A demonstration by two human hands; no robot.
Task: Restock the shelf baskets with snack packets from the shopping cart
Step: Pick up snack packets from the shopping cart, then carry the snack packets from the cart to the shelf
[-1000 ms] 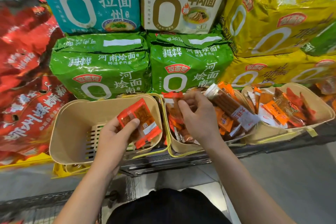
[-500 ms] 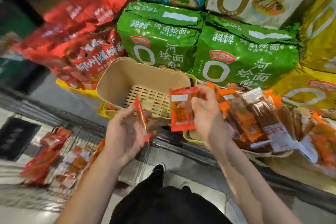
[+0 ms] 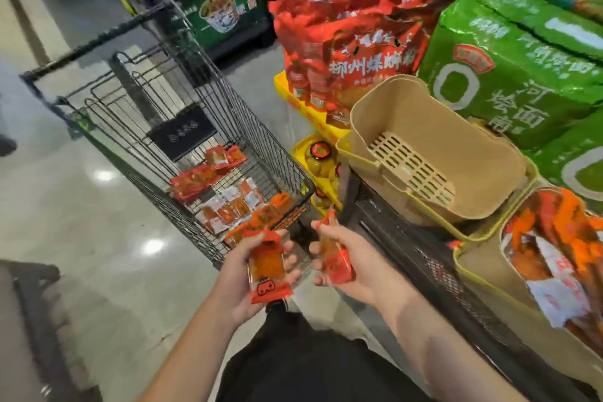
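Your left hand (image 3: 243,274) now holds one packet (image 3: 266,268) flat against its palm, fingers curled under it, and your right hand (image 3: 354,266) has its grip clamped round a second packet (image 3: 336,263) held edge-up; a second ago both packets were up at the baskets, one over the empty one and one at the full one, and you have since drawn both down and turned left toward the cart (image 3: 169,114). That reads as stock pulled back, not placed, so nothing has gone in yet. Just ahead of your left grip, loose packets (image 3: 225,196) lie on the cart's wire floor. Up and right of your right grip, the empty basket (image 3: 404,114) sits on the wire shelf (image 3: 434,264), tilted toward you; further right, the full basket (image 3: 483,274) carries mixed snacks. Behind them stand green noodle bags (image 3: 509,68) and red bags (image 3: 359,52). The floor (image 3: 98,238) is pale, glossy tile, with a green display (image 3: 222,10) beyond the cart.
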